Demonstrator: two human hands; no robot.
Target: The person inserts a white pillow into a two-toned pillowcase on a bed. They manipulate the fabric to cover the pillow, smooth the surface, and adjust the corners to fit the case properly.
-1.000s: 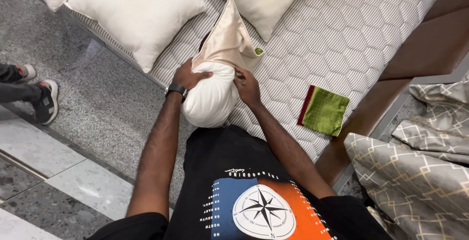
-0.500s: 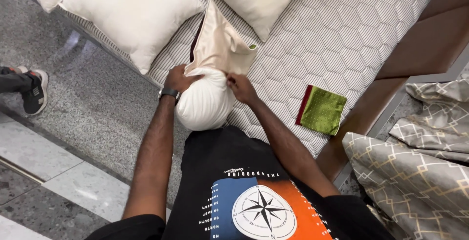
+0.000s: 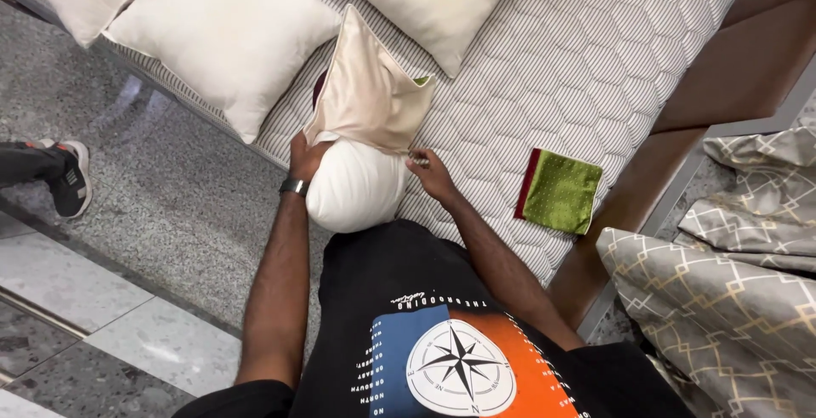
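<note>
Holding: our left hand (image 3: 304,159) grips the pillow (image 3: 355,193) so the cover (image 3: 367,99) stays put.
Right hand (image 3: 432,173): fingers pinch the cover's edge on the bed (image 3: 595,52).

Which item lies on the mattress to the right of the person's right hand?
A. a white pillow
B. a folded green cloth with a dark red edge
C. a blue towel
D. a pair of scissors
B: the folded green cloth with a dark red edge lies flat on the mattress, apart from the right hand at the beige cover.
</note>
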